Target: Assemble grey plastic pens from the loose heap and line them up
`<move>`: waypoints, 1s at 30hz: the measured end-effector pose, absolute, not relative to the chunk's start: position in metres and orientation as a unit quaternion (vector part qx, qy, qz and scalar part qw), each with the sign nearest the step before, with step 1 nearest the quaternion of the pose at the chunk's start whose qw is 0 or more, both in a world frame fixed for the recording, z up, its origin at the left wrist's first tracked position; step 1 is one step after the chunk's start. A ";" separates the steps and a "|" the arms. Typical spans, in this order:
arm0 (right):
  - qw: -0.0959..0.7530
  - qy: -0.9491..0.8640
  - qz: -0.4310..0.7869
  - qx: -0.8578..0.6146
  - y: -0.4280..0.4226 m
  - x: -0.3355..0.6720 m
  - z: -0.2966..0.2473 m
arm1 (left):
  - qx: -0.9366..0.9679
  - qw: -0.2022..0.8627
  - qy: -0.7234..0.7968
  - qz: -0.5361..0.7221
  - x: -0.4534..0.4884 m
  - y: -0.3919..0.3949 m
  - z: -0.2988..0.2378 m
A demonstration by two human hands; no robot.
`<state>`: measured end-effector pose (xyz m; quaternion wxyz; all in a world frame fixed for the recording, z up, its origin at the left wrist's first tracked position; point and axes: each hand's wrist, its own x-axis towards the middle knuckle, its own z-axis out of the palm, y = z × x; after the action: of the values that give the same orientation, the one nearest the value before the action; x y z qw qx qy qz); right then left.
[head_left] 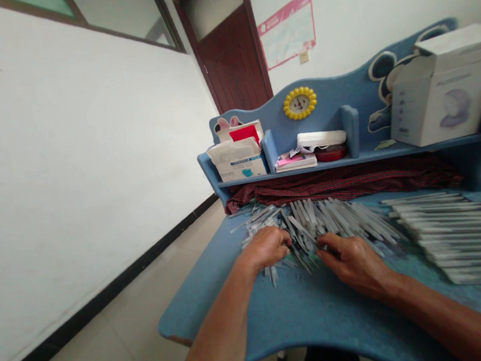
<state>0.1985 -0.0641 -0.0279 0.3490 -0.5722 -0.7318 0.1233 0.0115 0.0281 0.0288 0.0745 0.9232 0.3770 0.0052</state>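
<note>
Both hands rest on a loose heap of thin grey strips point(324, 221) on the blue desk point(303, 315). The left hand point(267, 247) is curled over its near edge, seemingly gripping a few; the right hand point(352, 260) pinches strips beside it. A neat stack point(451, 235) lies to the right.

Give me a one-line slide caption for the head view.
Left hand and right hand rest in a loose heap of grey strips on a blue desk, beside a neater stack.
</note>
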 end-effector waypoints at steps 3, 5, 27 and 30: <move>0.348 -0.734 0.127 -0.570 -0.063 0.199 -0.029 | 0.925 0.015 0.378 -0.023 0.014 0.026 0.029; 0.348 -0.733 0.126 -0.571 -0.063 0.199 -0.030 | 0.923 -0.009 0.383 -0.034 0.014 0.025 0.029; 0.351 -0.732 0.126 -0.570 -0.064 0.198 -0.026 | 0.907 -0.080 0.408 -0.067 0.023 0.015 0.031; 0.348 -0.735 0.122 -0.569 -0.064 0.198 -0.026 | 0.901 -0.094 0.418 -0.065 0.026 0.013 0.029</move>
<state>0.1982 -0.0643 -0.0264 0.3476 -0.5691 -0.7351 0.1220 0.0261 0.0134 0.0290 -0.0944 0.9011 0.4183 -0.0648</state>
